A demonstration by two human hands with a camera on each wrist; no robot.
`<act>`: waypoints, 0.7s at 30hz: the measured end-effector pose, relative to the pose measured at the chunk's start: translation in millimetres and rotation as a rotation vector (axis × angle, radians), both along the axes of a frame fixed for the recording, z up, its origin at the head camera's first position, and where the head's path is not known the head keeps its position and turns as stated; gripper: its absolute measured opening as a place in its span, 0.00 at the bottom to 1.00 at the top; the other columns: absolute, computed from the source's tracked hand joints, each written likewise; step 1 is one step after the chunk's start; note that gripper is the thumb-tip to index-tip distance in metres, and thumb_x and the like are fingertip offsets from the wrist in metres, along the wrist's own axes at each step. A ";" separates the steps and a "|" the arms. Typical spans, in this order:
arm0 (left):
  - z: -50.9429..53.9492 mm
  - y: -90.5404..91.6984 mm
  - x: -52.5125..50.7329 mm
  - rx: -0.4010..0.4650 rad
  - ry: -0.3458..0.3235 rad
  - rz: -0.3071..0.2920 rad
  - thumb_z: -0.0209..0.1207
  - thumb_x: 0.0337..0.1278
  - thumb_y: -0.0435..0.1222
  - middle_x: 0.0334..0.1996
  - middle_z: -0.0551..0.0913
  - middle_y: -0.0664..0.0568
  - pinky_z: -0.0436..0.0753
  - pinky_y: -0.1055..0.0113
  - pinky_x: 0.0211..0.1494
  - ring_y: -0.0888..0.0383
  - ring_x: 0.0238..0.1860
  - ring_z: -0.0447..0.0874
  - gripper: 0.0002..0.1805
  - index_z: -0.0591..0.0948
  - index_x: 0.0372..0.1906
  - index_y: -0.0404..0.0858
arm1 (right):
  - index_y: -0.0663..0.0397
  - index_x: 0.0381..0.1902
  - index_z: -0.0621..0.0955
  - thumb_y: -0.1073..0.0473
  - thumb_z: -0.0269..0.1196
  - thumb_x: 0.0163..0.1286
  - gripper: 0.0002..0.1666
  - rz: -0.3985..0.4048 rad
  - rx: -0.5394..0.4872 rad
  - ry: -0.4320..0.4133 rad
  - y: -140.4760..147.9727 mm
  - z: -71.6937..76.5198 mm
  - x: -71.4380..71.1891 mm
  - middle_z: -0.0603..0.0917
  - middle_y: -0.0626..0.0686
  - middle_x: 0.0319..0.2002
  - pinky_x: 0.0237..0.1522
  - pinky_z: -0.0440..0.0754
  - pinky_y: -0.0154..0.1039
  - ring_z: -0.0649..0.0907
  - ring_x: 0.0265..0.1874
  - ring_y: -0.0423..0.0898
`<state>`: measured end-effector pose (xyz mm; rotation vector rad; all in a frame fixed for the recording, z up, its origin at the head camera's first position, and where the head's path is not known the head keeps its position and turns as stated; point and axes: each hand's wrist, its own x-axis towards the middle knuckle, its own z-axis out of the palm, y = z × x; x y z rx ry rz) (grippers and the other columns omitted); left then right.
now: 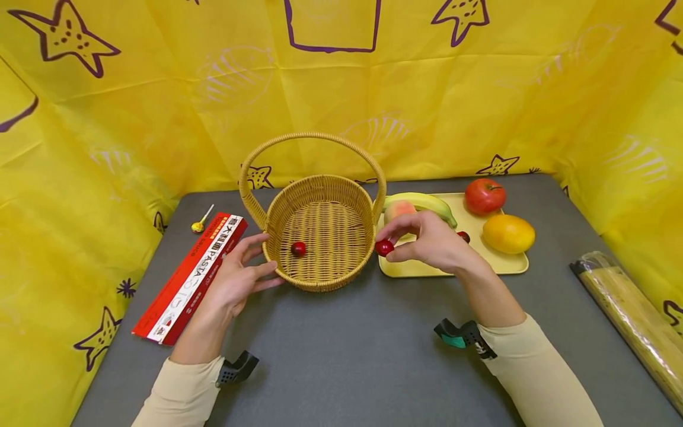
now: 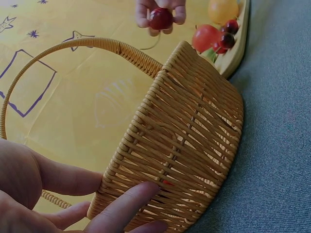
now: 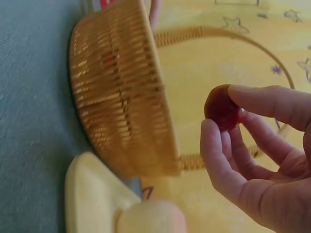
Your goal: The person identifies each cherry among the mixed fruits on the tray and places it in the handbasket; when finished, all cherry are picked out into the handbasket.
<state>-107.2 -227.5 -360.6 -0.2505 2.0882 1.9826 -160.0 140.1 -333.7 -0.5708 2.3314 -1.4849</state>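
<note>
Glossy red, one cherry [image 1: 384, 248] is pinched between the thumb and fingers of the right hand [image 1: 427, 240], that grip clamped on it just beside the basket's right rim, right of the frame's centre. Near the centre, the left hand [image 1: 239, 276] has its grip on the wicker basket [image 1: 322, 281], fingers spread over the rim and outer wall on its left side. A second cherry [image 1: 299, 249] lies inside the basket, towards the left.

Right of centre, a cream tray [image 1: 408, 270] carries a banana [image 1: 434, 207], a peach [image 1: 399, 210], a red round fruit [image 1: 484, 197] and a yellow mango [image 1: 509, 234]; more cherries [image 2: 227, 40] show there in the left wrist view. A red-and-white pasta box [image 1: 194, 273] and a lollipop [image 1: 198, 227] lie on the grey surface [image 1: 341, 350] at left, a long wrapped pack [image 1: 632, 323] at lower right.
</note>
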 end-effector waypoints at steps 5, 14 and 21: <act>-0.4 0.2 0.4 0.005 0.002 0.003 0.53 0.74 0.23 0.78 0.58 0.34 0.92 0.55 0.52 0.50 0.51 0.89 0.36 0.56 0.81 0.37 | 0.48 0.45 0.90 0.67 0.78 0.57 0.17 0.070 -0.003 0.064 -13.2 8.9 -1.1 0.88 0.52 0.42 0.46 0.86 0.41 0.85 0.44 0.51; 0.0 -0.1 0.5 0.003 -0.008 0.006 0.54 0.74 0.24 0.79 0.58 0.35 0.92 0.55 0.52 0.51 0.51 0.89 0.37 0.56 0.81 0.39 | 0.45 0.42 0.90 0.67 0.78 0.55 0.17 0.097 0.042 0.092 -40.5 22.6 -4.9 0.89 0.49 0.37 0.44 0.84 0.45 0.84 0.41 0.49; -0.2 0.1 0.4 0.005 -0.001 0.003 0.54 0.74 0.24 0.79 0.58 0.34 0.93 0.57 0.50 0.50 0.52 0.88 0.37 0.56 0.81 0.38 | 0.41 0.40 0.90 0.64 0.78 0.54 0.17 0.090 0.107 0.092 -59.6 28.7 -13.5 0.89 0.46 0.37 0.48 0.82 0.44 0.85 0.42 0.46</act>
